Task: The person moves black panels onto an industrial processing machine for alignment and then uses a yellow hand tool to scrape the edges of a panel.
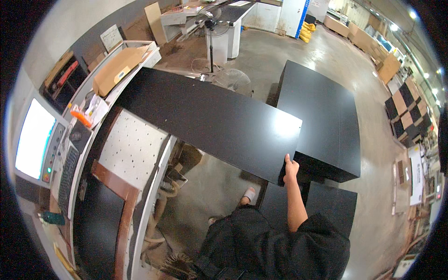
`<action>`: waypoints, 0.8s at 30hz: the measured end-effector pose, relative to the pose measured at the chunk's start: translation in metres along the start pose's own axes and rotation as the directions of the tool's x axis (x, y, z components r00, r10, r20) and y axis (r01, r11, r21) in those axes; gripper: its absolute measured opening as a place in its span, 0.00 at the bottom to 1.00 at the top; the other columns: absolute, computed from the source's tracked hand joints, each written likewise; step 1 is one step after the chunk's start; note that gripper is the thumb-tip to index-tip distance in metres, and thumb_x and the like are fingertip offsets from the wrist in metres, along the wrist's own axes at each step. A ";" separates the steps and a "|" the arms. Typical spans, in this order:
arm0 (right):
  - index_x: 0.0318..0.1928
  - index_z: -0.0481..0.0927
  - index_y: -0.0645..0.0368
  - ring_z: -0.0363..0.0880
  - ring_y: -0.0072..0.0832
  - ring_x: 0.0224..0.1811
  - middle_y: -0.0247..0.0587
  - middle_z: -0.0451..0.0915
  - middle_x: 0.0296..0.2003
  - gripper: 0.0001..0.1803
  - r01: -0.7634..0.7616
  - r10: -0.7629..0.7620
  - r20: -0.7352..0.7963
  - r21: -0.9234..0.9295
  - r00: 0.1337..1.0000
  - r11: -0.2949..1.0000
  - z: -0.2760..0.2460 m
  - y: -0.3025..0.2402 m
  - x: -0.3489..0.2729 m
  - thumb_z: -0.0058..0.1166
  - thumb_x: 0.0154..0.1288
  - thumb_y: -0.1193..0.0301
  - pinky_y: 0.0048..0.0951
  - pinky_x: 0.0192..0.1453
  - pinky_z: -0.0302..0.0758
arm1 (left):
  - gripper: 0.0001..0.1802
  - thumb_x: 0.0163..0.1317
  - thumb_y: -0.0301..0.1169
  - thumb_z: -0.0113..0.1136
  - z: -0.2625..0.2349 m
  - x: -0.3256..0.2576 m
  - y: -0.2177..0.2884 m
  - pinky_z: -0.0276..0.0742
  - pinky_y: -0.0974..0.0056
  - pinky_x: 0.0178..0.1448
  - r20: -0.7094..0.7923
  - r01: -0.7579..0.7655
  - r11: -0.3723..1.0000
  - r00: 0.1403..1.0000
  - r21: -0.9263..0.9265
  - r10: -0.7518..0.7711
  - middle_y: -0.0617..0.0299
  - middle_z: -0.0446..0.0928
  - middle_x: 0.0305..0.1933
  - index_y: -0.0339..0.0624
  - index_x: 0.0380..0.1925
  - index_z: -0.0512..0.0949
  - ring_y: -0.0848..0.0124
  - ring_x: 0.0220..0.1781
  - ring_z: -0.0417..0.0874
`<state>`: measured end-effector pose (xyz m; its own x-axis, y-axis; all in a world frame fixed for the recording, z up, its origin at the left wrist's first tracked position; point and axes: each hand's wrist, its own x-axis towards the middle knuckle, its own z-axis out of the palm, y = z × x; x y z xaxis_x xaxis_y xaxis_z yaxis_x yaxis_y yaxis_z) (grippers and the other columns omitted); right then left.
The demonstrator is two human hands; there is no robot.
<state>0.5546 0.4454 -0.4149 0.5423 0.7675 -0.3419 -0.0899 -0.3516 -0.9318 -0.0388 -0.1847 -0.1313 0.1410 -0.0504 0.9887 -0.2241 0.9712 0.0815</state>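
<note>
My right hand (290, 170) is closed on the near right end of a long black board (210, 112), thumb on its upper side and the fingers partly hidden at the edge. The board reaches left from my hand across a gap to a machine with a white perforated bed (133, 140), where its far end lies. My left hand does not show. Just beyond and to the right of my hand is a large stack of black panels (322, 112), and part of the board's end overlaps it in view.
Lower black panels (331, 203) lie beside my right arm. A brown L-shaped frame (126, 205) crosses the machine bed. Along the left stand a lit monitor (35, 140) and a keyboard (68, 175). Behind the board are a standing fan (211, 28) and a white-sided bench (221, 42).
</note>
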 end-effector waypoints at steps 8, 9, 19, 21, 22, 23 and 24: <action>0.55 0.76 0.78 0.80 0.35 0.48 0.53 0.82 0.49 0.32 -0.096 0.098 0.034 -0.067 0.995 0.993 -0.026 -0.044 0.000 0.63 0.70 0.55 0.41 0.50 0.75 | 0.13 0.73 0.33 0.57 -0.043 -0.018 0.296 0.72 0.53 0.64 0.114 -0.154 0.540 0.895 -0.828 0.431 0.54 0.81 0.56 0.36 0.49 0.81 0.57 0.59 0.80; 0.50 0.80 0.76 0.81 0.32 0.43 0.48 0.84 0.44 0.28 -0.047 0.049 0.074 -0.024 0.996 0.999 -0.035 -0.034 0.015 0.62 0.71 0.56 0.39 0.47 0.75 | 0.13 0.73 0.34 0.56 -0.066 -0.023 0.326 0.70 0.52 0.66 0.153 -0.131 0.525 0.874 -0.841 0.461 0.54 0.80 0.57 0.35 0.48 0.81 0.57 0.61 0.78; 0.38 0.85 0.68 0.76 0.21 0.31 0.32 0.83 0.31 0.21 0.070 -0.075 -0.024 -0.161 0.997 0.984 -0.134 -0.013 0.114 0.61 0.72 0.58 0.27 0.38 0.71 | 0.18 0.68 0.32 0.58 -0.193 -0.062 0.537 0.49 0.48 0.75 0.093 0.038 0.089 0.646 -0.995 0.758 0.60 0.74 0.65 0.45 0.57 0.76 0.61 0.74 0.66; 0.39 0.85 0.67 0.77 0.21 0.32 0.32 0.84 0.32 0.20 0.043 -0.047 -0.018 -0.177 0.999 0.983 -0.155 -0.016 0.131 0.61 0.72 0.58 0.27 0.39 0.72 | 0.20 0.67 0.32 0.58 -0.206 -0.075 0.567 0.50 0.47 0.76 0.103 0.042 0.097 0.585 -0.994 0.804 0.58 0.74 0.65 0.46 0.59 0.74 0.60 0.74 0.65; 0.39 0.86 0.66 0.77 0.21 0.32 0.32 0.84 0.33 0.19 0.040 -0.048 -0.039 -0.179 0.998 0.983 -0.175 -0.010 0.144 0.60 0.72 0.58 0.27 0.39 0.72 | 0.21 0.67 0.32 0.59 -0.214 -0.087 0.587 0.50 0.47 0.76 0.098 0.057 0.080 0.552 -0.995 0.828 0.58 0.74 0.64 0.46 0.60 0.74 0.59 0.74 0.65; 0.38 0.86 0.65 0.77 0.21 0.33 0.32 0.84 0.33 0.19 0.045 -0.050 -0.028 -0.148 0.998 0.988 -0.183 -0.016 0.146 0.60 0.72 0.58 0.27 0.40 0.72 | 0.21 0.67 0.32 0.59 -0.214 -0.096 0.597 0.50 0.48 0.76 0.118 0.085 0.087 0.486 -0.993 0.866 0.57 0.74 0.64 0.46 0.60 0.73 0.59 0.74 0.65; 0.37 0.85 0.65 0.76 0.20 0.33 0.31 0.83 0.32 0.19 0.013 -0.016 -0.027 -0.118 1.000 0.993 -0.187 -0.033 0.145 0.60 0.72 0.58 0.27 0.40 0.71 | 0.22 0.67 0.32 0.59 -0.211 -0.103 0.608 0.50 0.48 0.76 0.137 0.114 0.097 0.419 -0.989 0.898 0.57 0.73 0.64 0.46 0.60 0.73 0.58 0.74 0.65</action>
<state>0.7920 0.4678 -0.4114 0.5658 0.7585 -0.3233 0.0163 -0.4024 -0.9153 0.0143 0.4600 -0.2104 -0.2739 0.8191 0.5041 0.9478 0.3189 -0.0032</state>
